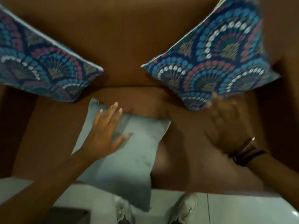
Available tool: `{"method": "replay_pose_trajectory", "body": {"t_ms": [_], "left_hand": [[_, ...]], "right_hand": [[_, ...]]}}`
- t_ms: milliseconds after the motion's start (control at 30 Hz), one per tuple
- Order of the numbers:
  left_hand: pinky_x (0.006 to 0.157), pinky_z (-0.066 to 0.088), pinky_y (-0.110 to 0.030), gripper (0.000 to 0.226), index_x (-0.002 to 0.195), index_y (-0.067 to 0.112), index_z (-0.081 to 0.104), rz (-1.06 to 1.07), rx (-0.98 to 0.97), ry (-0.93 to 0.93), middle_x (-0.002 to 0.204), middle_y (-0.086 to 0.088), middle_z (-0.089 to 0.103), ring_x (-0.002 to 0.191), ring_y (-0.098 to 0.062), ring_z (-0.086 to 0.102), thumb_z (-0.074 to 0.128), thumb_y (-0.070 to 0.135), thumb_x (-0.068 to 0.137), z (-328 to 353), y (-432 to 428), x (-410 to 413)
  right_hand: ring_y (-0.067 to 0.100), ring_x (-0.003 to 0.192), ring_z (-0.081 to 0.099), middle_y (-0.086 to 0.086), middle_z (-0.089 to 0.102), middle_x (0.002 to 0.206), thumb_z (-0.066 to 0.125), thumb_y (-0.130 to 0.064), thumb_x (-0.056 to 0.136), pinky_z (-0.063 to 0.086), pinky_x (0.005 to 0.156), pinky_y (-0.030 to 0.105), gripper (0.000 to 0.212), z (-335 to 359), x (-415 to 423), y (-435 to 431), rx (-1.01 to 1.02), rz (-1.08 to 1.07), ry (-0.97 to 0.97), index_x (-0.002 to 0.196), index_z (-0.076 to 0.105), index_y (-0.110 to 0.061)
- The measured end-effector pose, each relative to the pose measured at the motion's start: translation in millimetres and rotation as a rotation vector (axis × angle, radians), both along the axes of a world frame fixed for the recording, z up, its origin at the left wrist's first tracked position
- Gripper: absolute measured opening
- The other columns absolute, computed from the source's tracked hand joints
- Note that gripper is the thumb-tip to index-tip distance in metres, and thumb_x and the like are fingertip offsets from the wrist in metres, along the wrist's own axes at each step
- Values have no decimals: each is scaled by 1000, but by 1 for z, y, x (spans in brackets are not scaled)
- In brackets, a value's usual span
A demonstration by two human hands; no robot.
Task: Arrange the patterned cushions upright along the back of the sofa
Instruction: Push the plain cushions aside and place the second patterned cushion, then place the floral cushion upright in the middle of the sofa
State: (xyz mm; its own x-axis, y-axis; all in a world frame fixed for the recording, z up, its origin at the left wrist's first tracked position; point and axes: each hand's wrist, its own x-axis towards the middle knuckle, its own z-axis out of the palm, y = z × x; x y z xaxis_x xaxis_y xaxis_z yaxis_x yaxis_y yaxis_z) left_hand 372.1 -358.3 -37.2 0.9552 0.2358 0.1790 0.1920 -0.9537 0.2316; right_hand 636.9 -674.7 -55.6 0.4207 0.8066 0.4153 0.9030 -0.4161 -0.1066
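Matt brown cloth sofa (129, 46), woven patterned cushions (218, 62), smooth grey cushion (129, 151), glossy floor tiles (242, 207)

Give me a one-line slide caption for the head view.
Two patterned cushions lean on the sofa back; left hand rests on a grey cushion.

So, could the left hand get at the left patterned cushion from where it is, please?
Probably yes. The left hand lies flat and empty on the grey cushion, just below the left patterned cushion; only bare sofa shows between them.
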Motion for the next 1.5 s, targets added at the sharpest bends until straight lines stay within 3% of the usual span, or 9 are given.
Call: {"method": "replay_pose_trajectory", "body": {"t_ms": [167, 333, 500, 600, 733, 967, 1133, 1400, 1500], "left_hand": [[123, -7, -52, 111, 161, 15, 4, -258, 154, 362, 169, -12, -3, 155, -32, 0, 49, 77, 81, -63, -44, -186], [107, 33, -57, 107, 146, 4, 34, -60, 252, 426, 144, -22, 54, 131, -38, 54, 86, 40, 61, -131, -55, -191], [108, 30, -53, 74, 136, -4, 53, 25, 278, 221, 137, -23, 61, 126, -38, 59, 52, 52, 88, -120, -16, -144], [110, 31, -46, 50, 124, -9, 64, -82, 42, 8, 129, -26, 65, 119, -43, 63, 47, 16, 84, -68, 20, -131], [112, 34, -28, 52, 120, -6, 68, -108, -271, -23, 122, -24, 70, 115, -35, 65, 55, 22, 77, 34, 91, -101], [55, 43, -2, 23, 75, 42, 63, -89, -619, 152, 61, 27, 67, 63, 16, 63, 81, 27, 78, 152, 170, 21], [66, 55, -9, 15, 98, 26, 75, -40, -811, 308, 90, 13, 76, 77, 6, 71, 79, 22, 84, 127, 212, 92], [50, 46, -8, 9, 95, 21, 71, 74, -853, 200, 68, 23, 73, 59, 9, 65, 76, 21, 87, 97, 240, 136], [85, 54, -24, 56, 141, 12, 50, 183, -812, 158, 129, 0, 66, 112, -16, 63, 71, 29, 92, 106, 227, 131]], "right_hand": [[30, 141, 31, 12, 32, 153, 29, -24, 103, 23, 110, 60, 46, -97, -171, 33, -240, 458, -188, 148, 27, -19], [36, 144, 24, 17, 25, 156, 31, -46, 97, 22, 110, 64, 61, -143, -219, 94, -350, 429, -180, 148, 23, -13], [34, 143, 28, 16, 32, 154, 48, -21, 96, 22, 106, 68, 59, -115, -185, 133, -362, 400, -131, 148, 24, -10], [39, 129, 47, 19, 54, 138, 64, -12, 82, 33, 100, 69, 52, -56, -172, 160, -293, 402, 140, 131, 52, -2], [28, 119, 58, 15, 64, 121, 61, -19, 87, 43, 103, 52, 35, 39, -164, 189, 31, 309, 529, 117, 62, -1], [22, 58, 60, 14, 68, 69, 72, -7, 80, 46, 56, 31, 9, 155, -87, 235, 214, 3, 603, 81, 67, 0], [26, 98, 65, 17, 71, 111, 69, -9, 84, 54, 85, 40, 28, 141, -41, 279, 142, -46, 717, 112, 67, -2], [27, 99, 65, 9, 72, 110, 70, -37, 82, 55, 87, 43, 34, 109, 2, 315, 172, -283, 807, 108, 67, -14], [29, 119, 56, 8, 60, 134, 64, -54, 81, 46, 99, 52, 61, 127, 6, 306, 87, -314, 767, 131, 52, -21]]}}
